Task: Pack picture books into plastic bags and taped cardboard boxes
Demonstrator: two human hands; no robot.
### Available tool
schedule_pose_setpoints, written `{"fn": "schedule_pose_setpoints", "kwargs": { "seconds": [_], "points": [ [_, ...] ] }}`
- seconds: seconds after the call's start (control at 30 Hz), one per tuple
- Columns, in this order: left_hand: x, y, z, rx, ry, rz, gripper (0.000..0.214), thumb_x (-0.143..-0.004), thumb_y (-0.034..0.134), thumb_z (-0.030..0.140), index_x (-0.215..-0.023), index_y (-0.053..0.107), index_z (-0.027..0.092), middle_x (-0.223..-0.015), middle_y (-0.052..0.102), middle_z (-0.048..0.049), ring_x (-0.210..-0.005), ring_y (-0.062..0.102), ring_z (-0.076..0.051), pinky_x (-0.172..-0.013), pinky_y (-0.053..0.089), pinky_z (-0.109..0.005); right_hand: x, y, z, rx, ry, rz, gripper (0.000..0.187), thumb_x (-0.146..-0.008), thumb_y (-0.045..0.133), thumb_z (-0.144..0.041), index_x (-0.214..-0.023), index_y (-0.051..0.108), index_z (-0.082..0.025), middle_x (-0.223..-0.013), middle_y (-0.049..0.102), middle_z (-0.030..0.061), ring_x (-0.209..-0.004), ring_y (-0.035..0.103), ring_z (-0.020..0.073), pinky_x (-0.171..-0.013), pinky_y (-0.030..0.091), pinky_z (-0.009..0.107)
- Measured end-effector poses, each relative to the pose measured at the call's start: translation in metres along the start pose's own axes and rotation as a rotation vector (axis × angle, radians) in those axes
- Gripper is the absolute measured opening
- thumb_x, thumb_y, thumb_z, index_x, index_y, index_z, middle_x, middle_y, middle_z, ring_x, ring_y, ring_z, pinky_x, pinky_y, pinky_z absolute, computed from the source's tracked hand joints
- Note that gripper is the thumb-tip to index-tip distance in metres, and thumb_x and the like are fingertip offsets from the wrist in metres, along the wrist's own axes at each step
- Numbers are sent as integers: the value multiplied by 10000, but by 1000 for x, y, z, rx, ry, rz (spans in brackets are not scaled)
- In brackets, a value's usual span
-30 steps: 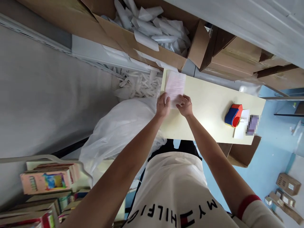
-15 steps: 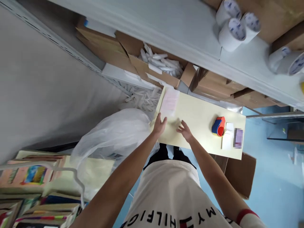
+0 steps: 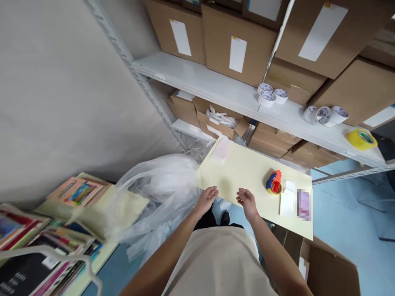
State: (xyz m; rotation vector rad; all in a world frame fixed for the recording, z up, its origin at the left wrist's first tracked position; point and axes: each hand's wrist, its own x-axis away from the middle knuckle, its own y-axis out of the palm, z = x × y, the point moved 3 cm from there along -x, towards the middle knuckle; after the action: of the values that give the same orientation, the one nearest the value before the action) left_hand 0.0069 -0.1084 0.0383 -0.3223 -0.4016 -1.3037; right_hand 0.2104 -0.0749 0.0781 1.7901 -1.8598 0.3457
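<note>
Grip's spread on left hand (image 3: pixel 207 200) and right hand (image 3: pixel 247 201); pink sheet (image 3: pixel 221 149) at 12 o'clock, dispenser (image 3: pixel 274 182) at 2, rolls' (image 3: pixel 266 99) print too tiny.

I see the L hand (image 3: pixel 206 200) & R hand (image 3: pixel 248 203) apart, just below ctr of frame, loosely curled, palms approx. inward; arms (image 3: pixel 269 239) extended fwd.

Upper shelf (image 3: pixel 216 85): three white tape rolls (image 3: pixel 267 99), grouped; further white rolls (image 3: pixel 338 115) to their right; one yellow roll (image 3: pixel 354 137) near the right end; cardboard boxes (image 3: pixel 216 45), white labels on several, upright behind. Lower shelf (image 3: pixel 191 128): one open box (image 3: pixel 224 130) of white pieces (image 3: pixel 220 117). Lower left: stacked books (image 3: pixel 46 246), assorted; one pink-covered volume (image 3: pixel 66 187); one white bent tube (image 3: pixel 46 250). Lower right: one open carton (image 3: pixel 333 267), brown; blue floor (image 3: pixel 339 213).
</note>
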Motion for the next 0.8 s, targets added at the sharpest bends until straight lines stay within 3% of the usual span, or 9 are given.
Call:
{"fn": "schedule_pose_setpoints", "kwargs": {
  "seconds": [0.17, 0.47, 0.63, 0.8],
  "points": [
    [53, -18, -11, 83, 6, 138, 644, -592, 716, 643, -1027, 651, 174, -1112, 709, -159, -1042, 676, -305, -953, 499, -435, 18, 17, 17, -49, 110, -105, 344, -505, 809, -319, -795, 656, -213, -733, 672, -11, -572, 569, 107, -572, 439, 249],
    [151, -99, -44, 223, 44, 453, 479, -638, 718, 568, -953, 671, 210, -958, 725, -94, -949, 687, -285, -917, 517, -438, 60, 92, 55, 88, 181, -372, 349, -476, 808, -287, -777, 648, -214, -673, 649, -36, -532, 550, 102, -537, 425, 240],
    [231, -142, -76, 278, 75, 624, 422, -643, 717, 547, -917, 682, 228, -915, 721, -65, -913, 690, -275, -911, 518, -447, 111, 140, 101, 134, 236, -521, 357, -483, 827, -360, -754, 645, -214, -657, 645, -30, -526, 553, 107, -519, 422, 235],
    [318, -190, -130, 332, 55, 808, 495, -603, 738, 583, -927, 685, 212, -928, 732, -69, -948, 681, -282, -910, 512, -444, 184, 186, 160, 260, 277, -693, 360, -498, 824, -375, -777, 655, -222, -662, 642, -32, -533, 559, 112, -518, 422, 235]
  ]
}}
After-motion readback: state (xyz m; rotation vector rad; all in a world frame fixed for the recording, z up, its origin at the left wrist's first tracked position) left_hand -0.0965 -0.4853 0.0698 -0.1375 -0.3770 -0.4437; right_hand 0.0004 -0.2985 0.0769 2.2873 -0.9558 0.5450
